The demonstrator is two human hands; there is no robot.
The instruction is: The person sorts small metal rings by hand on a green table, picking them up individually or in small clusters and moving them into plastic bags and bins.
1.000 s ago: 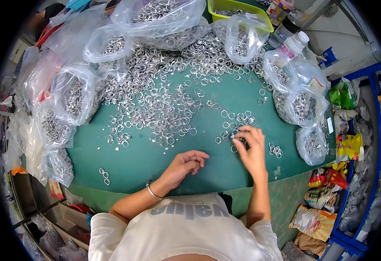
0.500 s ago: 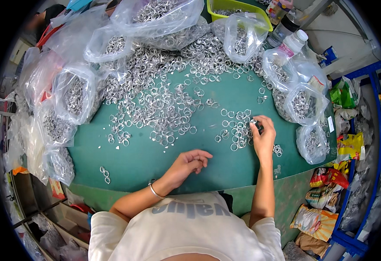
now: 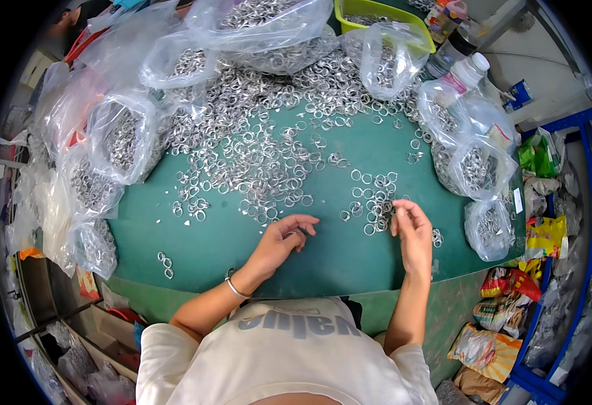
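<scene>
Over the near middle of the green table, my left hand (image 3: pixel 281 247) is raised with its index finger fairly straight and the other fingers curled against the thumb. Whatever lies inside those fingers is hidden. My right hand (image 3: pixel 415 241) is at the right edge of a small group of silver rings (image 3: pixel 370 194), thumb and index finger bent close together; what is between the tips is too small to make out. A few more rings (image 3: pixel 437 237) lie just right of that hand. Left of the group spreads a larger scatter of loose rings (image 3: pixel 255 172).
A dense heap of rings (image 3: pixel 316 84) covers the table's far side. Clear plastic bags of rings (image 3: pixel 123 138) line the left, and more bags (image 3: pixel 475 169) the right. A lime-green basin (image 3: pixel 421 30) and white-capped bottle (image 3: pixel 468 71) stand at the back. A few rings (image 3: pixel 165 264) lie near left.
My right hand has drawn back slightly toward me from the small group of rings. The left hand has shifted a little left and away from me. The whole view has tilted slightly.
</scene>
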